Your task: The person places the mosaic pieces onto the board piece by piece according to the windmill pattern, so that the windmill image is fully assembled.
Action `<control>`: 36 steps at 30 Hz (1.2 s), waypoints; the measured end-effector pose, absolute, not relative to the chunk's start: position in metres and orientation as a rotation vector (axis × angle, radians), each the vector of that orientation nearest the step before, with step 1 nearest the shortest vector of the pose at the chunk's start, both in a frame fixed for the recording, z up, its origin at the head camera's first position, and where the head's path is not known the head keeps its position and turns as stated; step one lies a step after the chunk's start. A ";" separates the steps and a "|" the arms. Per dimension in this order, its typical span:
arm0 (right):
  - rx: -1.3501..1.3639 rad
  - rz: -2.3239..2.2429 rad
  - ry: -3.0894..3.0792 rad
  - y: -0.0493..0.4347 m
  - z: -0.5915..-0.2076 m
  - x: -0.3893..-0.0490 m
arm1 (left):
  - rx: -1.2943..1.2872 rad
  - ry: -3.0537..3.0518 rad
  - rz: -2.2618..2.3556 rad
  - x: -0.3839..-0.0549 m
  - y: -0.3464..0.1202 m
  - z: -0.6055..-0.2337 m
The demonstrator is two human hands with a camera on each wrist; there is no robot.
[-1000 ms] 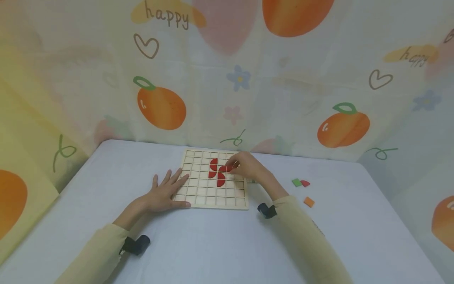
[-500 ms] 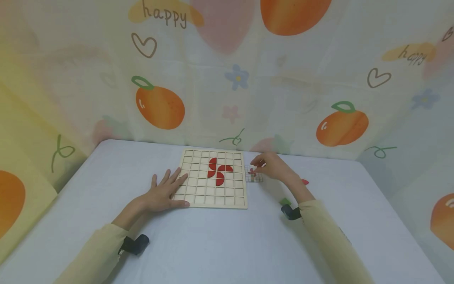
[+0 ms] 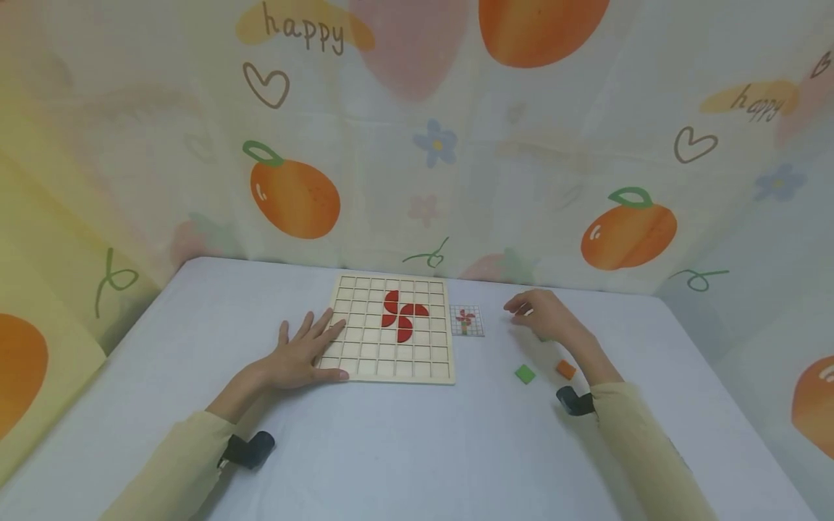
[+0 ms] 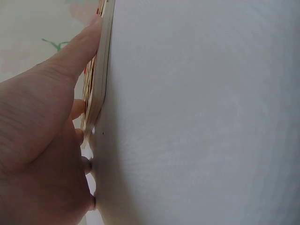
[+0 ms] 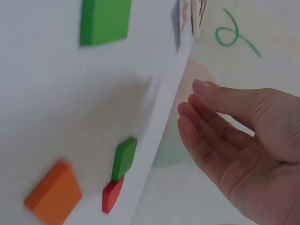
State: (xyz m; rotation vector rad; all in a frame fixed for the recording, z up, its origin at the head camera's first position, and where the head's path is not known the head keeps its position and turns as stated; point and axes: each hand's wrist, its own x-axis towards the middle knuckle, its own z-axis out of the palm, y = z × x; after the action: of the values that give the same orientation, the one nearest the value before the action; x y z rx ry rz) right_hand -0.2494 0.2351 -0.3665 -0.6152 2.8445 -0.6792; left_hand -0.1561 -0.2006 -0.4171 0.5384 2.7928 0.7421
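My left hand (image 3: 306,354) lies spread on the left edge of a wooden grid board (image 3: 430,369); the left wrist view shows its thumb (image 4: 77,49) along the board's rim. Red rounded tiles (image 3: 405,332) form a pinwheel in the board's squares. Over the table to the right hovers my right hand (image 3: 544,315), fingers loosely bent, nothing between fingertips and thumb. Near it in the right wrist view are an orange tile (image 5: 55,193), a green tile (image 5: 125,158) touching a red tile (image 5: 112,194), and another green tile (image 5: 106,21).
A small picture card (image 3: 467,320) with a pinwheel drawn on a grid lies against the board's right side. The white table (image 3: 404,449) ends at a printed fabric backdrop (image 3: 391,181) behind the board.
My right hand has left the red tile on the board and moved right, past the card, to above the loose tiles. The card is now uncovered. My left hand stays put.
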 end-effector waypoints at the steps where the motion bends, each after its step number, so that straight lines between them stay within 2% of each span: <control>1: -0.590 -0.677 2.845 0.240 -0.366 -0.249 | 0.539 2.794 0.739 -0.156 -0.201 -0.418; 5: -0.482 -0.691 2.832 0.258 -0.365 -0.245 | 0.542 2.797 0.734 -0.157 -0.201 -0.419; 14: -0.421 -0.681 2.890 0.296 -0.374 -0.236 | 0.540 2.792 0.744 -0.156 -0.201 -0.417; 24: -0.222 -0.645 2.896 0.317 -0.388 -0.231 | 0.538 2.791 0.749 -0.154 -0.198 -0.413; 36: -0.365 -0.764 2.958 0.313 -0.385 -0.232 | 0.538 2.796 0.749 -0.155 -0.199 -0.415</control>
State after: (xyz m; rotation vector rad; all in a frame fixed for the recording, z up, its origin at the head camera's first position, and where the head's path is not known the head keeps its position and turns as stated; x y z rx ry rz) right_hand -0.2321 0.3134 -0.3850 -0.3646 2.9581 -0.7637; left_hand -0.1550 -0.1993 -0.4152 0.5375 2.7961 0.7494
